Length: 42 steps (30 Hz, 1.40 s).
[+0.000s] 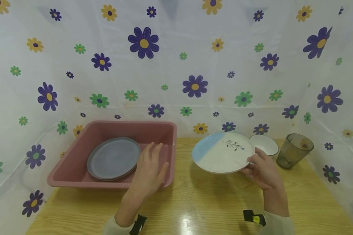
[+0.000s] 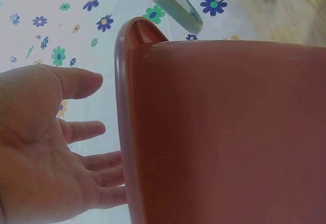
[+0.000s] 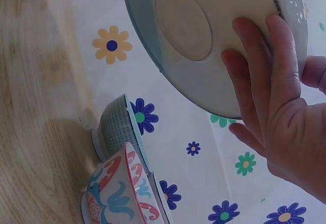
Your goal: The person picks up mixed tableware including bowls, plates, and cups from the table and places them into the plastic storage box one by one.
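Note:
My right hand [image 1: 263,168] grips a white plate [image 1: 223,158] by its right edge, thumb at the rim and fingers spread underneath. The plate has a light blue section and a small leafy sprig, and is held above the table. In the right wrist view its underside [image 3: 224,81] shows a round foot ring. My left hand [image 1: 148,169], fingers extended and holding nothing, hovers over the front right part of a pink basin [image 1: 170,163]. Inside the basin lies a grey-blue plate [image 1: 114,158], just left of that hand, with another rim showing under it.
Behind the right hand stands a white-lined bowl [image 1: 266,145], with a smoky glass [image 1: 294,151] to its right. The right wrist view shows a green textured bowl [image 3: 114,127] and a patterned bowl [image 3: 114,193]. A flowered sheet [image 1: 170,71] hangs around the wooden table [image 1: 182,195].

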Tool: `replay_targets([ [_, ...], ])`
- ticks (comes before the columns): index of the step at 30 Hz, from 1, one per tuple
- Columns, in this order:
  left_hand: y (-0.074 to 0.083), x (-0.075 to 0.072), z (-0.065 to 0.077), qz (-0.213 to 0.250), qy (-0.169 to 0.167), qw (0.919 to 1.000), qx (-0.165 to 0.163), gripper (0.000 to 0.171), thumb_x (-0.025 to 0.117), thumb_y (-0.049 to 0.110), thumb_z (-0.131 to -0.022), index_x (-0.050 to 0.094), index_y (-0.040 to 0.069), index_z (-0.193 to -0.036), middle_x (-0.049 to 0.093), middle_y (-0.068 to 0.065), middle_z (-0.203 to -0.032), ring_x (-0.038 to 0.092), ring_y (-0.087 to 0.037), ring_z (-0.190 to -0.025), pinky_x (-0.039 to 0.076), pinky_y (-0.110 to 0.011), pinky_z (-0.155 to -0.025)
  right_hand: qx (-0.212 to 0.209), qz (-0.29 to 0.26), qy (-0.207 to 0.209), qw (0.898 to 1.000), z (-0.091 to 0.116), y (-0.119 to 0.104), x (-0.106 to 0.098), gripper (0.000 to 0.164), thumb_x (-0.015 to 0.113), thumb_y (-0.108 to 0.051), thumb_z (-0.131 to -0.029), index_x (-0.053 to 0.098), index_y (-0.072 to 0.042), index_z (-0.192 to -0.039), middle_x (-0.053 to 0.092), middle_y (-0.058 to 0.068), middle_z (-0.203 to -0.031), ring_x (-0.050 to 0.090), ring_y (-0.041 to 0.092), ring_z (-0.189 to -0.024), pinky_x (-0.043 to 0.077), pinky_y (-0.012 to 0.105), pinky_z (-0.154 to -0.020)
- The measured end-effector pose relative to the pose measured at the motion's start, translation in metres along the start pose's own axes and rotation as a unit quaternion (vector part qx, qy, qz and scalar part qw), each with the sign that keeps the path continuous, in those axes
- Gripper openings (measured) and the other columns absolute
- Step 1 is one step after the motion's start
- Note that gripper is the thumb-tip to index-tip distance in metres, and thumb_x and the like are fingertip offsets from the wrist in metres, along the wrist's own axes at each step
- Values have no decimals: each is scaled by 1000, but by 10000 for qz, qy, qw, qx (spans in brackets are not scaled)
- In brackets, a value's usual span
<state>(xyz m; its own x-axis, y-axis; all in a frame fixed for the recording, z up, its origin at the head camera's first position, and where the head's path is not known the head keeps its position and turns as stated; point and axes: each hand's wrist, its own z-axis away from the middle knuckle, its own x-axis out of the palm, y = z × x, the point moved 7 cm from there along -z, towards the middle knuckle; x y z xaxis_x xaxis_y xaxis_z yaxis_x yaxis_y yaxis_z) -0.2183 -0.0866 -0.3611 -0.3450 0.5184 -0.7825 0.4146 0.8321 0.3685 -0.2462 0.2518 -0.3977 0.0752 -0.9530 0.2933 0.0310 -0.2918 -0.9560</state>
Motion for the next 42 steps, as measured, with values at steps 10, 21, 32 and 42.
replay_targets([
  [10, -2, 1, 1, 77, -55, 10000, -29, 61, 69, 16, -92, 41, -2, -142, 38, -33, -142, 43, -50, -126, 38, -64, -103, -366, -520, -349, 9974, 3, -7, 3, 68, 32, 8, -97, -2, 5, -156, 66, 1, -113, 72, 14, -78, 59, 25, -63],
  [21, -2, 1, 0, 149, -72, 9999, -9, 60, 68, 16, -92, 40, -2, -142, 38, -32, -142, 44, -49, -126, 39, -63, -103, -778, -1066, -1202, 9839, 9, -16, 14, 67, 26, 14, -95, -7, 10, -153, 64, 8, -122, 72, 19, -90, 60, 28, -67],
  [32, -1, 2, 0, 959, -158, 9952, -84, 56, 64, 12, -96, 40, -2, -144, 39, -28, -143, 41, -43, -132, 39, -57, -108, -648, -808, -1702, 9799, 17, -21, 31, 74, 29, 16, -92, -3, 0, -157, 58, 8, -135, 69, 17, -86, 58, 25, -64],
  [42, -1, 1, 0, 1539, -432, 9868, -260, 51, 57, 13, -100, 39, -2, -145, 39, -24, -144, 42, -37, -133, 40, -54, -109, -725, -648, -1919, 9766, 25, -24, 43, 78, 30, 17, -89, -7, 2, -156, 59, 5, -136, 71, 16, -85, 60, 28, -65],
])
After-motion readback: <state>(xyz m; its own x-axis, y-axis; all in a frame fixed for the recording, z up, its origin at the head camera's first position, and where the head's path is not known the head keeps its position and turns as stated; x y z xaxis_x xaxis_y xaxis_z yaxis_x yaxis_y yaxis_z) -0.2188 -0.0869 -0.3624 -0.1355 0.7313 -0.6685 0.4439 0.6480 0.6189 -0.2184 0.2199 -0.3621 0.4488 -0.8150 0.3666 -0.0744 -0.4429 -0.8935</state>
